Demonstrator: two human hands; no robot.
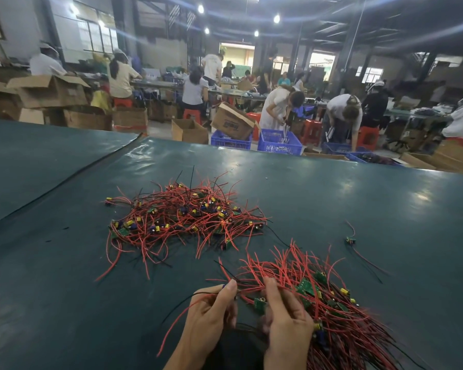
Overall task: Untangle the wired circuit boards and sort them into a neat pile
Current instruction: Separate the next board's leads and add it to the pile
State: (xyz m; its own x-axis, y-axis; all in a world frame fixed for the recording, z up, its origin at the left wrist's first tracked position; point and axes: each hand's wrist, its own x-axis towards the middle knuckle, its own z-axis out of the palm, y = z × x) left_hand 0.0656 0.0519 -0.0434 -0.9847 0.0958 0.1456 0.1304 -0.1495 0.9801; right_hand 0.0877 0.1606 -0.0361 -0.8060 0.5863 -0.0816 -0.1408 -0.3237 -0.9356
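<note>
Your left hand [211, 313] is curled, thumb and forefinger pinching a pair of red and black leads [191, 303] that trail off toward 7 o'clock; I cannot tell which board they belong to. Your right hand [286, 319] sits just beside it, fingers curled into the wires of the sorted bundle [332, 303] and gripping them; a small green board [259, 305] hangs in the gap between the two hands.

The bundle is what the coming move turns on; it lies on the counter [385, 209] to the right of your hands, its long axis running from free red ends fanned at about 12 o'clock, through the boards in the middle, down to 5 o'clock where the wires leave the view; so the right hand is the nearer one, and the pinched leads probably want turning to that same line before they join.

Further out, the tangled heap [185, 217] lies at about 11 o'clock, well apart from the bundle and nearer your left hand; it looks like the larger share of the work. A stray board [350, 240] lies alone at 2 o'clock, its leads pointing back toward 4.
</note>
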